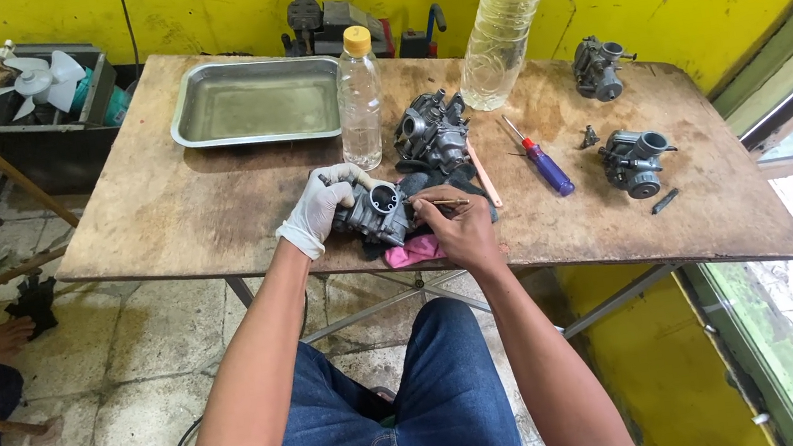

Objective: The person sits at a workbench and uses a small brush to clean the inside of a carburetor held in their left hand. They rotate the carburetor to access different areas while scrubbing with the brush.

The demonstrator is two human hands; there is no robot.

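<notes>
Tabletop [214, 215]: carburetor [377, 211] between fingers [336, 182]

The near left stretch of the surface [174, 220] lies bare, open to a hand from the front edge; behind it the metal tray [256, 101] blocks the back; the small bottle [359, 96] and large bottle [505, 23] stand upright mid-surface, a carburetor [433, 131] between them; right of centre, the screwdriver [540, 163] and two more carburetors [636, 161] [597, 67] leave gaps between.
</notes>
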